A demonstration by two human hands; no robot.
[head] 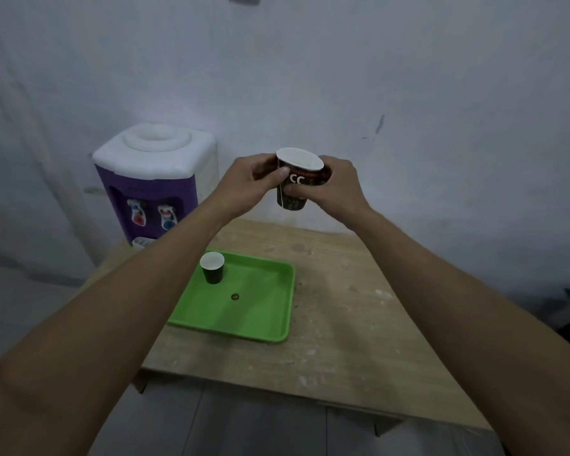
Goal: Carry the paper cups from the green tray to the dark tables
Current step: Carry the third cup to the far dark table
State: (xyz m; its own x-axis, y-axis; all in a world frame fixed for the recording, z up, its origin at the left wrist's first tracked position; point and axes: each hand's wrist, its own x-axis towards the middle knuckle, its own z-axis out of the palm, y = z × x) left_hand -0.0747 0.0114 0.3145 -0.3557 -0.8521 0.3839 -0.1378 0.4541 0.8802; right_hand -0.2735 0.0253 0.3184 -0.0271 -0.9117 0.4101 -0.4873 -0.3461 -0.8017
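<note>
Both bare forearms reach forward above the green tray (260,324), left hand (244,185) and right hand (336,189) (thumbs nearest) gripping one paper cup (297,179) between them.

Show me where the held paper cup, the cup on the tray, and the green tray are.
held paper cup (297,182): head view, printed side wall.
cup on the tray (213,273): head view, dark side wall.
green tray (260,311): head view, bare floor.

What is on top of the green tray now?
One dark paper cup stands upright in the far left corner of the green tray, and a small dark round mark shows near its middle. The left forearm covers the tray's left edge.
</note>
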